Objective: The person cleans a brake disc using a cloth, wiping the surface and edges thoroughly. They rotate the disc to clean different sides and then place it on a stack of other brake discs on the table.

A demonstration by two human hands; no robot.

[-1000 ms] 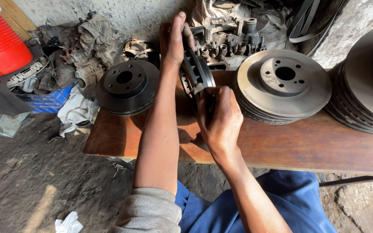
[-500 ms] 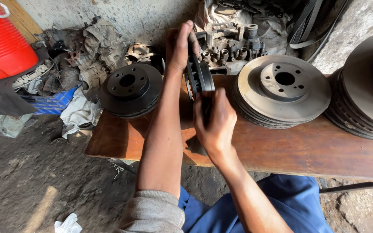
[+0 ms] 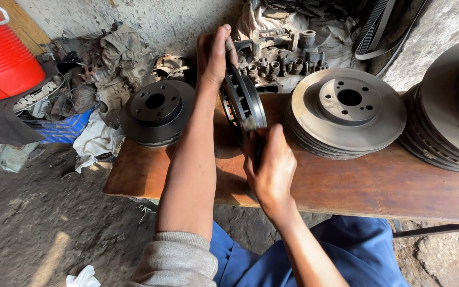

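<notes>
A dark vented brake disc (image 3: 245,101) stands on its edge on the wooden bench (image 3: 378,186). My left hand (image 3: 216,53) grips the disc's top rim and holds it upright. My right hand (image 3: 271,167) is closed around a small brush (image 3: 248,125), whose bristles touch the disc's near edge. A single brake disc (image 3: 158,111) lies flat to the left. A stack of discs (image 3: 346,111) lies flat to the right.
Another stack of large discs (image 3: 450,111) sits at the bench's right end. Metal engine parts (image 3: 280,56) and rags (image 3: 112,48) are piled against the wall. A red container (image 3: 1,53) stands at the far left. Dirt floor lies below the bench.
The view has shifted slightly. My right hand with the brush has moved a little along the disc's near edge. My left hand keeps its hold on the rim.
</notes>
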